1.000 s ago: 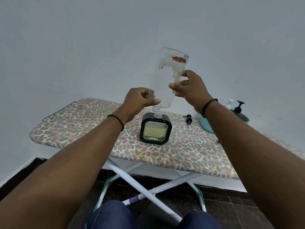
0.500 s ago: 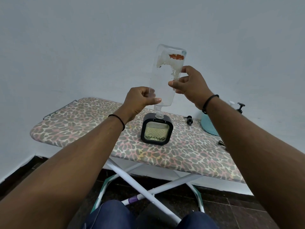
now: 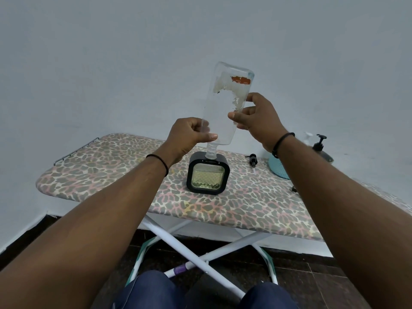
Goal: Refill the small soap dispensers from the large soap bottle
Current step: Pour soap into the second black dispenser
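A large clear soap bottle (image 3: 225,103) with a torn label is held upside down, its threaded neck set into the top opening of a square black dispenser (image 3: 207,172) that holds yellowish soap. My left hand (image 3: 189,136) grips the bottle's lower part near the neck. My right hand (image 3: 256,117) pinches the bottle's side higher up. The dispenser stands upright on the ironing board (image 3: 111,166). A loose black pump head (image 3: 253,160) lies on the board to the right of the dispenser.
A teal round dispenser (image 3: 278,166) sits at the right, partly behind my right arm. A dark pump dispenser (image 3: 321,148) stands behind it near the wall, with a white pump beside it. The board's crossed white legs stand on dark floor tiles.
The view has shifted slightly. The upturned bottle stays in both hands with its neck in the dispenser; its top has risen a little.
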